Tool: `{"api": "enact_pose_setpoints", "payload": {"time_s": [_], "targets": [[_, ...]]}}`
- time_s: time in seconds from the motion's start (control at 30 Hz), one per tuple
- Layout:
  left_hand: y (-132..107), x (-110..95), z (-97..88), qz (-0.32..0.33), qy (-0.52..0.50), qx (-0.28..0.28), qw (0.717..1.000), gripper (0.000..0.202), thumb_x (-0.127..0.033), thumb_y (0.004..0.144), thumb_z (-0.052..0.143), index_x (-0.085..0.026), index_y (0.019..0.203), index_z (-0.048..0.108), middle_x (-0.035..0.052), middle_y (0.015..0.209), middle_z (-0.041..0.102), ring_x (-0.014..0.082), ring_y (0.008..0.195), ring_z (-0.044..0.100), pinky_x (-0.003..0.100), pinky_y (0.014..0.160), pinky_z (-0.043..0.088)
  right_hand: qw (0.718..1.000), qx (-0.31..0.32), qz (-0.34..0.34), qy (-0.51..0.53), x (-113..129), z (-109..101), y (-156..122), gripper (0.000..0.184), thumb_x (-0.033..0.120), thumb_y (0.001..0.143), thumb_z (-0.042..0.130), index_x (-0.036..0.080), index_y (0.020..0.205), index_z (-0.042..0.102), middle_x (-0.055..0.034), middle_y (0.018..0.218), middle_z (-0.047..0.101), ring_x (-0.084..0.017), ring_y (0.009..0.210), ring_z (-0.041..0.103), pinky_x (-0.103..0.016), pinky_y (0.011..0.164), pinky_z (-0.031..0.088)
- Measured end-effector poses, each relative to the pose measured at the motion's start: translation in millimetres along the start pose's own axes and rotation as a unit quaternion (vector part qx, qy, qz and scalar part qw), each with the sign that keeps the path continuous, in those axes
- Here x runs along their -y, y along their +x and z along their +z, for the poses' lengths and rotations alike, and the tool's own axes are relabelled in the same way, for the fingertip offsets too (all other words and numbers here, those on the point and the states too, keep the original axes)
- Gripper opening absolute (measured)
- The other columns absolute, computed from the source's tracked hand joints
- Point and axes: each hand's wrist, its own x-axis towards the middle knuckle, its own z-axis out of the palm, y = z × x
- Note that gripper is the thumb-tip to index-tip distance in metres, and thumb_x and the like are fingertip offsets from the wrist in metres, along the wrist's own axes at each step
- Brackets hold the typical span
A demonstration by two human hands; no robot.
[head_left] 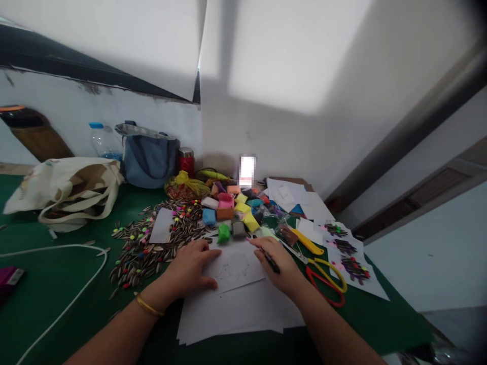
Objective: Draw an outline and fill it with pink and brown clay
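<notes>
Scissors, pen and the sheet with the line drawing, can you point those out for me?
Scissors (317,261): head view, on the yellow handle near the blades.
Pen (272,263): head view, on its dark barrel.
Sheet with the line drawing (235,266): head view, mid-sheet, within the drawing.

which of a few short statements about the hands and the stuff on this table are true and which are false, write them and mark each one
1. The right hand holds a pen. True.
2. The scissors have red and yellow handles. True.
3. The left hand grips the scissors. False: it is spread at the left side of the drawn-on sheet.
4. The blue bag stands right of the red flask. False: the blue bag stands left of the red flask.
</notes>
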Motion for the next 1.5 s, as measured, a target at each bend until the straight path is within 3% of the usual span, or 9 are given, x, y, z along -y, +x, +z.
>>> {"api": "enact_pose_setpoints", "payload": {"time_s": [0.13, 0.3, 0.43, 0.57, 0.7, 0.83, 1.0, 1.23, 1.5], "targets": [[0.5, 0.8, 0.9, 0.000, -0.002, 0.002, 1.000, 0.078, -0.060, 0.056, 0.078, -0.039, 0.128, 0.057, 0.0053, 0.113, 0.055, 0.0292, 0.107, 0.051, 0.038, 0.089, 0.039, 0.997, 0.036, 0.038, -0.052, -9.5, -7.3, 12.0, 0.026, 0.026, 0.096, 0.044, 0.024, 0.115, 0.062, -0.0069, 0.105, 0.068, -0.022, 0.096, 0.064, -0.034, 0.085, 0.050], [0.6, 1.0, 1.8, 0.000, -0.003, 0.005, 1.000, 0.078, -0.060, 0.056, 0.079, -0.038, 0.128, 0.057, 0.0057, 0.113, 0.055, 0.0293, 0.107, 0.051, 0.039, 0.090, 0.039, 0.991, -0.079, 0.034, -0.102, -39.9, 9.0, 13.6, 0.030, 0.023, 0.094, 0.043, 0.021, 0.115, 0.063, -0.0100, 0.105, 0.068, -0.025, 0.100, 0.062, -0.040, 0.091, 0.049], [0.6, 0.5, 0.8, -0.001, -0.007, 0.007, 1.000, 0.079, -0.060, 0.056, 0.079, -0.038, 0.129, 0.057, 0.0061, 0.114, 0.054, 0.0302, 0.108, 0.050, 0.040, 0.091, 0.039, 0.993, -0.103, 0.018, -0.060, -53.3, 19.6, 5.9, 0.040, 0.013, 0.089, 0.040, 0.023, 0.122, 0.062, -0.0084, 0.107, 0.068, -0.023, 0.099, 0.063, -0.039, 0.091, 0.050], [0.8, -0.1, -0.4, -0.003, -0.006, 0.012, 1.000, 0.079, -0.059, 0.056, 0.079, -0.038, 0.129, 0.057, 0.0060, 0.114, 0.054, 0.0300, 0.108, 0.050, 0.040, 0.092, 0.038, 0.997, -0.068, -0.009, -0.044, -53.7, 14.9, 4.6, 0.050, 0.006, 0.085, 0.035, 0.024, 0.124, 0.062, -0.0076, 0.116, 0.065, -0.021, 0.108, 0.059, -0.038, 0.096, 0.048], [0.8, 0.0, 0.1, -0.002, -0.012, 0.012, 1.000, 0.079, -0.058, 0.056, 0.079, -0.038, 0.129, 0.056, 0.0062, 0.116, 0.054, 0.0306, 0.109, 0.050, 0.040, 0.092, 0.039, 0.998, -0.052, -0.026, -0.035, -50.7, 8.5, 6.0, 0.044, 0.009, 0.084, 0.040, 0.022, 0.116, 0.068, -0.0083, 0.105, 0.064, -0.020, 0.097, 0.061, -0.031, 0.084, 0.052], [0.9, 0.0, 0.6, 0.001, -0.014, 0.010, 1.000, 0.078, -0.058, 0.056, 0.079, -0.038, 0.129, 0.057, 0.0060, 0.115, 0.054, 0.0305, 0.110, 0.050, 0.040, 0.092, 0.039, 0.993, -0.008, -0.004, -0.116, -50.8, 6.2, 5.1, 0.036, 0.011, 0.083, 0.047, 0.023, 0.105, 0.073, -0.0070, 0.095, 0.063, -0.019, 0.088, 0.060, -0.029, 0.077, 0.050], [0.8, 0.2, 0.1, -0.001, -0.017, 0.015, 1.000, 0.079, -0.058, 0.057, 0.079, -0.038, 0.130, 0.056, 0.0057, 0.117, 0.053, 0.0304, 0.111, 0.049, 0.040, 0.094, 0.038, 0.980, 0.066, 0.042, -0.184, -51.7, 2.6, 4.4, 0.030, 0.013, 0.081, 0.054, 0.025, 0.095, 0.076, -0.0076, 0.111, 0.061, -0.022, 0.101, 0.058, -0.034, 0.086, 0.047], [1.8, 0.3, -1.6, -0.004, -0.017, 0.026, 1.000, 0.079, -0.057, 0.058, 0.078, -0.037, 0.130, 0.056, 0.0058, 0.117, 0.053, 0.0301, 0.110, 0.049, 0.040, 0.094, 0.038, 0.976, 0.051, 0.039, -0.210, -47.5, 1.1, 4.1, 0.021, 0.013, 0.081, 0.053, 0.022, 0.081, 0.073, -0.0075, 0.104, 0.063, -0.022, 0.098, 0.056, -0.034, 0.086, 0.045], [1.3, 2.3, -3.1, 0.002, -0.023, 0.030, 0.999, 0.079, -0.055, 0.056, 0.080, -0.036, 0.130, 0.056, 0.0062, 0.118, 0.053, 0.0300, 0.110, 0.050, 0.039, 0.093, 0.039, 0.970, 0.070, 0.034, -0.230, -33.3, 8.2, 6.2, 0.018, 0.025, 0.085, 0.058, 0.023, 0.097, 0.071, -0.0070, 0.093, 0.065, -0.022, 0.090, 0.058, -0.032, 0.079, 0.043]]}}
